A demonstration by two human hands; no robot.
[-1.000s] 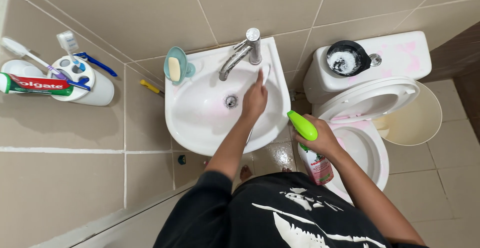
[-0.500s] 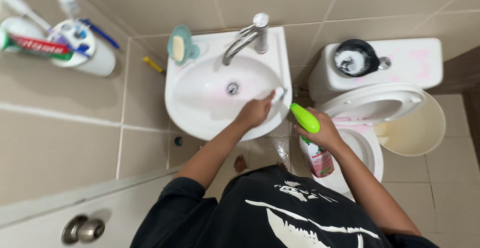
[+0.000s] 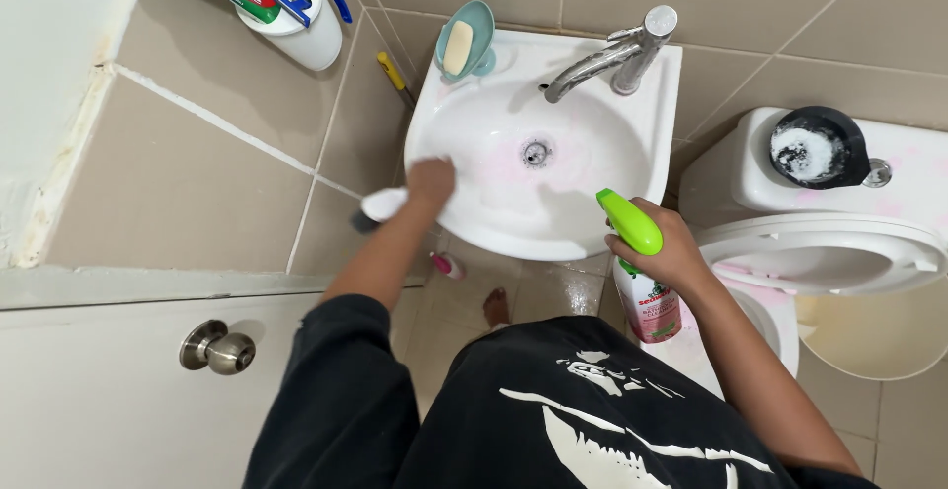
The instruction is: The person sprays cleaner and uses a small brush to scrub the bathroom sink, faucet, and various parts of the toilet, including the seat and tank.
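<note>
A small white wall sink (image 3: 592, 237) with pink foam streaks and a chrome tap (image 3: 617, 54) hangs below me. My left hand (image 3: 430, 181) presses on the sink's left rim, shut on a white scrub brush (image 3: 380, 204) that sticks out to the left, blurred by motion. My right hand (image 3: 667, 252) holds a spray bottle (image 3: 647, 296) with a green trigger head and a pink-labelled body, just right of the sink's front edge. The nozzle points toward the basin.
A teal soap dish with a bar of soap (image 3: 459, 44) sits at the sink's back left. A white toothbrush holder (image 3: 296, 15) hangs on the tiled wall. The toilet (image 3: 839, 252) with raised lid stands at right, a black bowl (image 3: 815, 148) on its tank. A door knob (image 3: 217, 349) is at lower left.
My left hand has swept with the brush from the sink's front right rim across to its left rim. The view has shifted, and my right hand stays by the sink front.
</note>
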